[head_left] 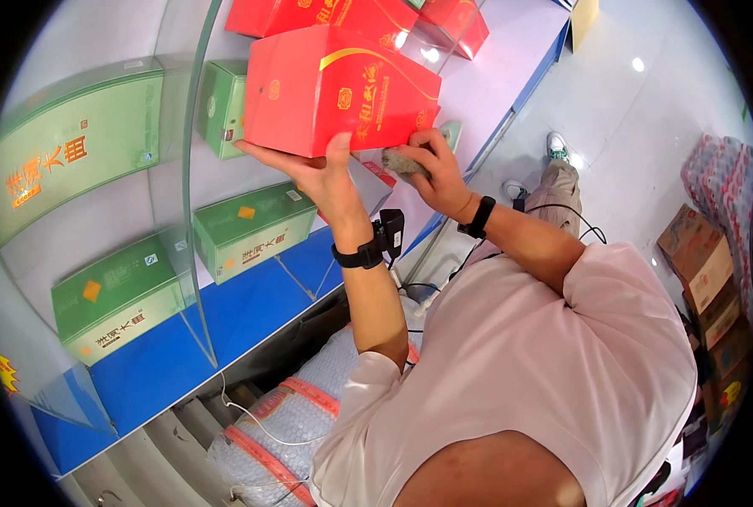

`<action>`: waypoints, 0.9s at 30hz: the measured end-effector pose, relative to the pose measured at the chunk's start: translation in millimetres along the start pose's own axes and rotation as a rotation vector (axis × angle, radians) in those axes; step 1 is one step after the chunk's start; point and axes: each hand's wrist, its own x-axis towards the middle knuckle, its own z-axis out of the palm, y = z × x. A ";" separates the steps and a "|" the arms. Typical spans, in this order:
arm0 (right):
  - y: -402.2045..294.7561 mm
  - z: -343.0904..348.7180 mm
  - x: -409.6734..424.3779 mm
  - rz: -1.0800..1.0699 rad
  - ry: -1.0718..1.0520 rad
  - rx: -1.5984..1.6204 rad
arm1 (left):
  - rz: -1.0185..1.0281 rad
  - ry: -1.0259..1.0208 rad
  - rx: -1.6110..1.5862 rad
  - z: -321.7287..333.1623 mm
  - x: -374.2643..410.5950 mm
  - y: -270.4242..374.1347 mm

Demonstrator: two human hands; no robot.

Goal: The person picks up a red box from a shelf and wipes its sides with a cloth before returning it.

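My left hand [316, 174] supports a large red carton [344, 95] with gold printing at its lower end, palm under it and thumb against the printed face. A small grey-brown rag or fuzzy pad [403, 162] is pinched in my right hand [436, 174]. This pad sits by the carton's lower right corner; whether it touches the carton is hard to tell. Past the carton lie another red carton [363, 19] and a smaller one [458, 28]. Below my left hand, a green box [249, 234] rests on the display shelf, and a second green box [221, 108] stands beside the held carton.
An upright glass divider [192, 158] rises just left of my left hand. Beyond it are more green boxes [116, 298]. The shelf has a blue front strip [249, 317]. Below lies a bubble-wrapped bundle [294, 412] with red tape. Cardboard cartons [696, 253] stand at right.
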 end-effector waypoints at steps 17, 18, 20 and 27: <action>-62.5 0.9 114.9 0.091 0.394 0.057 | -0.022 0.059 0.062 3.2 2.5 1.9; -73.3 -0.6 128.9 0.062 0.374 0.069 | -0.022 0.053 0.061 1.8 4.0 2.3; -72.1 -3.6 136.8 0.014 0.350 0.066 | -0.021 0.042 0.058 -2.6 4.0 1.3; 56.7 -24.2 61.8 0.426 0.397 -0.179 | 0.003 0.044 0.090 -4.1 1.7 -3.9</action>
